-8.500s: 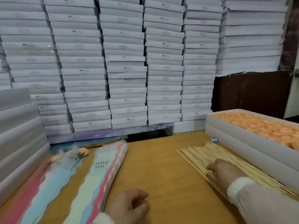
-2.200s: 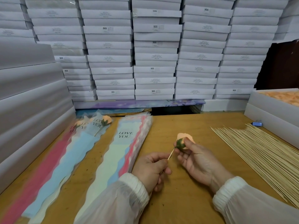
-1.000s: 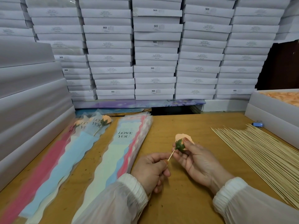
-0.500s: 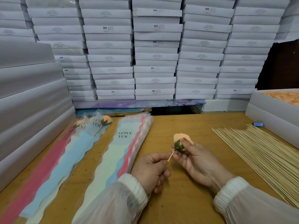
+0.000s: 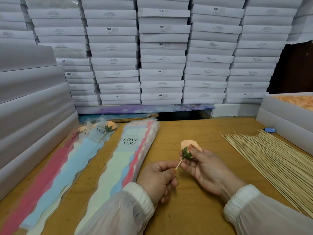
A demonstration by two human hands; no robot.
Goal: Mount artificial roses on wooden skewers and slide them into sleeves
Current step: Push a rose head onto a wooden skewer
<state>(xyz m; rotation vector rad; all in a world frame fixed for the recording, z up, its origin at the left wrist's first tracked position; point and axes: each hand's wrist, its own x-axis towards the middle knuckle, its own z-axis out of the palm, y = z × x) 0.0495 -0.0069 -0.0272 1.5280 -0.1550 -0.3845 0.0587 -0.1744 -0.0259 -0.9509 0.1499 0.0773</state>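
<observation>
While both hands' fingers grasp — left (image 5: 157,179) skewer (image 5: 178,164), right (image 5: 205,168) rose (image 5: 188,147) — white tray (image 5: 277,106) holds peach roses (image 5: 295,101).

rose: peach fabric rose head with green calyx (image 5: 187,150), held above the table, calyx facing the camera, bloom pointing away
skewer: thin pale wooden skewer (image 5: 178,164), tip seated in the calyx base, tilted down-left, mostly hidden
skewer stock: loose fan of pale wooden skewers (image 5: 271,165), flat on table, right side
sleeves: stack of clear pastel "LOVE YOU" sleeves (image 5: 125,160), flat, left of centre
finished: sleeved peach roses (image 5: 110,127), far left, flat
rose stock: white box of peach rose heads (image 5: 288,109), far right
</observation>
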